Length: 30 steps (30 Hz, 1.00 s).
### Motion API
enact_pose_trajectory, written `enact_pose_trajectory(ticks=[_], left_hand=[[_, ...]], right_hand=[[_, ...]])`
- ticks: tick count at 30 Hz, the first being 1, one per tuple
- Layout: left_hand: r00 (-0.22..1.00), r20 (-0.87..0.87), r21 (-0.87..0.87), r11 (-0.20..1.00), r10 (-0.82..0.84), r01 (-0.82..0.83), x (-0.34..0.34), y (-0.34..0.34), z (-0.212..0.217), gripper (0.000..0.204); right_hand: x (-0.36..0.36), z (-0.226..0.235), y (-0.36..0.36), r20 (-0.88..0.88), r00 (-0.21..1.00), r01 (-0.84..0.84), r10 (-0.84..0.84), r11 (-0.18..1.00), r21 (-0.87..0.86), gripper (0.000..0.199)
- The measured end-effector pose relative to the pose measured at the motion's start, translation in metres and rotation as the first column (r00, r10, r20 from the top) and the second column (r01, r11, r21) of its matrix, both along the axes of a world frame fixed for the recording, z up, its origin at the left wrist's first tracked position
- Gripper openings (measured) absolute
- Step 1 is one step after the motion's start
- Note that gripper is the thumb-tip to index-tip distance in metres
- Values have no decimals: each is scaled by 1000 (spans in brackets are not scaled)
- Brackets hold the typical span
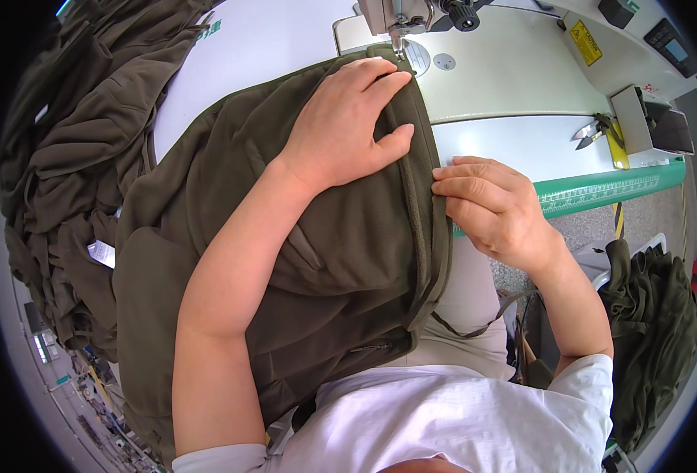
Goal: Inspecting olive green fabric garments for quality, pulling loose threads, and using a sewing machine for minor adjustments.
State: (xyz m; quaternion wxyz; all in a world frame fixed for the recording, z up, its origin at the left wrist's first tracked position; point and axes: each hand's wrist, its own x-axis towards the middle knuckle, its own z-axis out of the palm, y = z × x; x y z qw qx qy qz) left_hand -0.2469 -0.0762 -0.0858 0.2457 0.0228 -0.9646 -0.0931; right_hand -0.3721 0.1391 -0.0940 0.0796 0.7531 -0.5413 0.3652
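Observation:
A dark olive fleece garment (341, 236) spreads over the table and down across my lap. Its long, folded right edge (421, 150) runs up to the presser foot (399, 52) of a sewing machine (400, 14). Lying on the cloth just below the foot, my left hand (344, 126) has its fingers spread and its thumb out toward the edge. Lower on that same edge, my right hand (490, 205) pinches the garment between thumb and fingers. A slit like a pocket opening (301, 244) shows in the cloth below my left wrist.
More dark olive garments (88, 150) are heaped at the left, one with a white label (102, 253). Thread snips (588, 134) lie at the right beside an open box (652, 122). A green ruler strip (601, 188) borders the table. Further garments (652, 331) hang at the lower right.

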Motion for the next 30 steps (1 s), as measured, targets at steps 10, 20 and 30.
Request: enact_pose_trajectory(ticks=[10,20,30], left_hand=[[998,-61,-6,1000,11,-12,-4,-11,-3,40],[995,-97,-59,998,-19,13,-10,-22,-6,31],[986,-132,-69,994,-98,90,-15,-35,-5,28]], right_hand=[[-3,4,-9,-20,1000,9,-9,999,43,16],[-7,4,-17,14,998,67,-68,995,78,23],[-4,5,-21,7,993,115,-115,993,0,29]])
